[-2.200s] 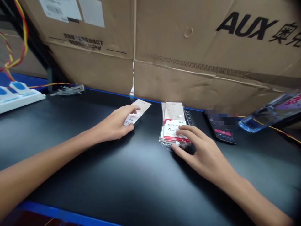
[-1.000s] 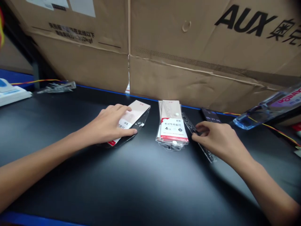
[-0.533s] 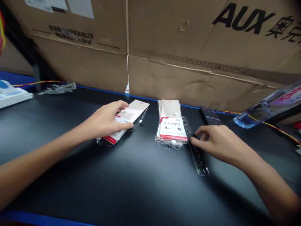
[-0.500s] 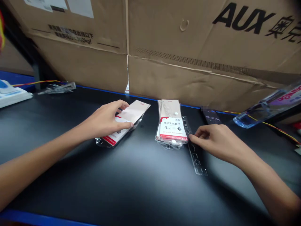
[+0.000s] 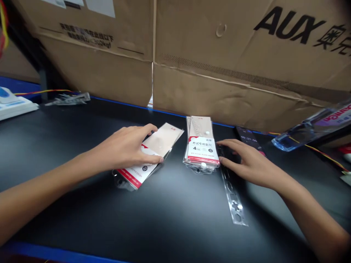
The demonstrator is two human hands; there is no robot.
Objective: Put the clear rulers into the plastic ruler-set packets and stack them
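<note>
My left hand (image 5: pixel 128 146) holds a clear sleeve packet of rulers (image 5: pixel 161 140) with a white and red label, thumb along its right edge and fingers over the far side. The packet lies tilted and its left part is covered by my hand. Right of it, a stack of like packets (image 5: pixel 202 149) sits on the table. Beside that stack is a clear stencil ruler (image 5: pixel 233 199) with cut-out shapes. My right hand (image 5: pixel 246 160) has its thumb and fingertips at the ruler's far end, which is partly hidden.
A tall cardboard box (image 5: pixel 192 87) stands along the back of the black table (image 5: pixel 170 219). A phone (image 5: pixel 248 138) lies behind my right hand. A clear bottle (image 5: pixel 309 124) is at the right, several clear strips (image 5: pixel 68 98) at the back left, and a white device (image 5: pixel 16 107) at the left.
The stencil ruler has slid toward me along the stack's right side, and my right fingers have spread somewhat. The packet in my left hand has shifted slightly right and nearer.
</note>
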